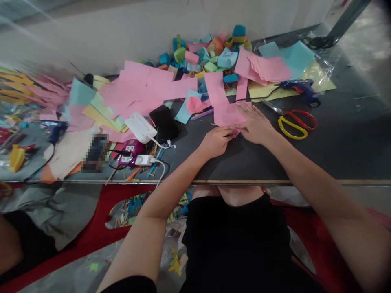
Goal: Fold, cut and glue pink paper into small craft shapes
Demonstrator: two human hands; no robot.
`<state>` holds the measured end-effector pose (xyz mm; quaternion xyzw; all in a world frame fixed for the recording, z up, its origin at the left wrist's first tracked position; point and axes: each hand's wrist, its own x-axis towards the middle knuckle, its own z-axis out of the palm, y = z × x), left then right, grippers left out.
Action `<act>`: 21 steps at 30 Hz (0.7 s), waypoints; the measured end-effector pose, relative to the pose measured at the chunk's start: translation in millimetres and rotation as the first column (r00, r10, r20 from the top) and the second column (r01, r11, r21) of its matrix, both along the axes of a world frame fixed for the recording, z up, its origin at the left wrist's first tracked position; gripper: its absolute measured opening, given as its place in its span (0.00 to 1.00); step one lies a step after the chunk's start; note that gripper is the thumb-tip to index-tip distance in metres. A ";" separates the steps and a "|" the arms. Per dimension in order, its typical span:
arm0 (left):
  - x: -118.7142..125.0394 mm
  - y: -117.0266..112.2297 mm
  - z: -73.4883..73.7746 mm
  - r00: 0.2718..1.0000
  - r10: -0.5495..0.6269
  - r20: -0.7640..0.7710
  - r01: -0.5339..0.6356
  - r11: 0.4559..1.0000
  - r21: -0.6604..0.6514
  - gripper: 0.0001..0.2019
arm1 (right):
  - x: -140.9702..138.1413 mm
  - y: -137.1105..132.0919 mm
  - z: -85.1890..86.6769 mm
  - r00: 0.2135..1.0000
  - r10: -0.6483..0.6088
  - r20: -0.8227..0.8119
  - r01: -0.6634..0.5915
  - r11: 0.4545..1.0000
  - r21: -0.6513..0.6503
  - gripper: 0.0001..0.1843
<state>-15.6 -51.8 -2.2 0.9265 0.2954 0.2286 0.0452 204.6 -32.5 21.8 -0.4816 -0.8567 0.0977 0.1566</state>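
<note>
A pink sheet of paper (pixel 225 113) lies on the dark table in front of me, its near corner bent up. At that near edge my left hand (pixel 216 141) is closed, with the fingers curled on the paper. My right hand (pixel 255 124) rests flat on the sheet's right side, fingers stretched out and thumb close to the left fingertips. Scissors (pixel 295 122) with one red and one yellow handle lie right of my right hand. Just beyond the sheet are a purple pen-like stick (pixel 203 114) and a rolled pink paper piece (pixel 194 105) on light-blue paper.
Folded coloured paper pieces (pixel 210 55) are heaped at the back. A blue glue gun (pixel 301 88) lies at right, another glue gun (pixel 56 131) at left. Pink sheets (pixel 143 83), a white power bank (pixel 141 127), a black pouch (pixel 165 123) and a purple power strip (pixel 131 150) with cables crowd the left.
</note>
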 end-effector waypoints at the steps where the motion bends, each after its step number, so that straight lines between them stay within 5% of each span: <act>1: -0.1 -0.5 -0.3 0.999 -0.033 0.002 0.033 0.999 -0.008 0.19 | -0.2 -0.9 0.5 1.000 -0.004 -0.002 0.004 1.000 0.000 0.24; 5: -2.2 0.2 -1.8 0.986 -0.154 0.058 0.157 0.986 -0.050 0.20 | 0.2 -3.6 1.6 1.000 0.012 -0.014 -0.012 1.000 0.001 0.28; 11: -0.9 5.8 -3.5 0.992 0.108 -0.060 -0.110 0.993 -0.032 0.24 | 0.9 -5.1 4.5 1.000 0.004 -0.010 -0.004 1.000 -0.021 0.23; 15: 1.5 -1.8 -1.0 0.985 0.059 -0.162 -0.056 0.998 0.026 0.23 | 0.8 -4.9 6.2 1.000 -0.009 -0.005 0.008 0.999 -0.045 0.24; 19: 0.7 -10.5 -0.1 0.994 -0.038 -0.102 0.045 0.996 0.071 0.17 | 4.8 -0.9 0.6 0.999 -0.003 -0.046 0.000 0.999 -0.053 0.28; 21: -0.8 -9.9 -0.4 0.999 -0.003 -0.046 0.008 0.995 0.101 0.17 | 8.0 1.9 -4.5 0.997 -0.004 -0.083 -0.001 0.998 -0.061 0.29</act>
